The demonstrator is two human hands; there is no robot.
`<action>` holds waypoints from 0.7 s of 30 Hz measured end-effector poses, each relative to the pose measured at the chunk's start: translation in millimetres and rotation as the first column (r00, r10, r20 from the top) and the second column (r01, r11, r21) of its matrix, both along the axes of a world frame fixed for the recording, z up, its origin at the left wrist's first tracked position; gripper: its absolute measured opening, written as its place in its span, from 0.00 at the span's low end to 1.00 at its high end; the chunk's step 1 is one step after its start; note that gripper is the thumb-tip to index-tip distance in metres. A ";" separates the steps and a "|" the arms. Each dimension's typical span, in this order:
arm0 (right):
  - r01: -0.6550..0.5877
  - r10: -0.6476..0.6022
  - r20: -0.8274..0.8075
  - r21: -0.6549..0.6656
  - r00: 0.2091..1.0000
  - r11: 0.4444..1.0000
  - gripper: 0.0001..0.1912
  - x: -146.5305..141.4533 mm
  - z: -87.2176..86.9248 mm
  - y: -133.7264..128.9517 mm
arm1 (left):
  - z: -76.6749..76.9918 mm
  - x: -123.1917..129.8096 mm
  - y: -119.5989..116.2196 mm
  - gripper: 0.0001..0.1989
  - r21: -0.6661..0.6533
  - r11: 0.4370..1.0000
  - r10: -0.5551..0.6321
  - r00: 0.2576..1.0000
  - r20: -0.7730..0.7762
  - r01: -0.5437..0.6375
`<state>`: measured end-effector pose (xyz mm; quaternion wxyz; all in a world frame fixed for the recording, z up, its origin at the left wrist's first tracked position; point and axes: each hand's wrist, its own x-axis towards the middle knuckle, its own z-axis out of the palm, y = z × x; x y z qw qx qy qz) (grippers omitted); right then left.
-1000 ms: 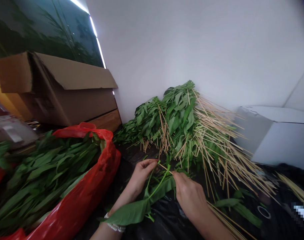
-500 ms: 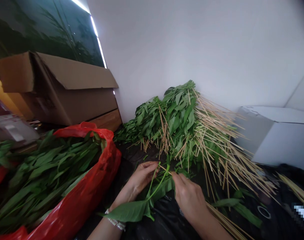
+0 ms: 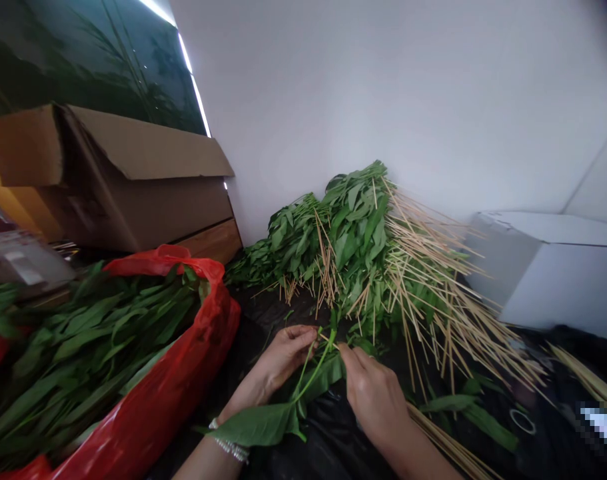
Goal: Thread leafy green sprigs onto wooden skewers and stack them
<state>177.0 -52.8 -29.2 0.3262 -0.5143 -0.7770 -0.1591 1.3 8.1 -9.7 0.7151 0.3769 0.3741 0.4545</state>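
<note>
My left hand point(image 3: 286, 352) is closed in a pinch at the tip of a green leaf stem point(image 3: 310, 381) and the near end of a thin wooden skewer point(image 3: 328, 339). The skewer crosses the stems between my two hands; whether it pierces each one I cannot tell. My right hand point(image 3: 374, 395) pinches the skewer's other side, fingers curled, with part of it hidden behind them. A broad green leaf point(image 3: 258, 425) on this sprig hangs over my left wrist and its beaded bracelet point(image 3: 229, 448). Another leaf point(image 3: 328, 373) spreads behind the stems.
A red plastic bag point(image 3: 193, 373) full of leaves lies at left, below a cardboard box point(image 3: 168, 207). Heaped leaves on skewers point(image 3: 358, 220) lean against the white wall. A white box point(image 3: 563, 273) stands right. Loose skewers point(image 3: 448, 440) lie beside my right forearm on black plastic sheeting.
The view has shifted slightly, so the surroundings sit a little further left. My right hand has come marginally nearer my left; both keep their pinch on the stem and skewer.
</note>
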 end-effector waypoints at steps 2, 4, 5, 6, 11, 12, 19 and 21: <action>-0.004 0.004 0.003 0.006 1.000 1.000 0.23 -1.3 -0.1 0.0 | -1.2 3.0 -2.8 0.15 0.012 0.999 -0.040 0.999 -0.018 0.040; -0.004 0.004 0.004 0.015 1.000 1.000 0.23 -1.8 0.4 0.4 | -1.1 4.9 -4.5 0.15 0.027 0.998 -0.048 0.998 -0.046 0.050; -0.004 0.004 0.005 0.020 1.000 1.000 0.22 -1.5 1.0 0.6 | -0.5 5.0 -4.6 0.16 0.042 0.998 -0.042 0.997 -0.065 0.045; -0.005 0.005 0.006 0.026 1.000 1.000 0.22 -0.9 1.8 0.9 | 0.4 4.4 -3.9 0.17 0.065 0.997 -0.030 0.995 -0.092 0.036; 0.011 -0.008 -0.055 0.059 0.998 0.998 0.12 3.6 7.6 1.8 | 3.8 -8.2 7.9 0.22 0.285 0.943 0.258 0.914 -0.314 -0.169; 0.015 -0.011 -0.068 0.061 0.998 0.998 0.12 4.0 8.4 1.7 | 3.4 -11.2 10.5 0.20 0.351 0.917 0.320 0.872 -0.371 -0.187; 0.011 -0.006 -0.079 0.063 0.997 0.998 0.14 3.9 7.4 1.7 | -4.7 -23.3 12.4 0.07 0.590 0.799 0.402 0.626 -0.668 0.117; 0.019 -0.014 -0.080 0.058 0.997 0.998 0.14 4.1 6.7 2.0 | -6.3 -25.7 10.7 0.10 0.570 0.793 0.374 0.568 -0.733 0.213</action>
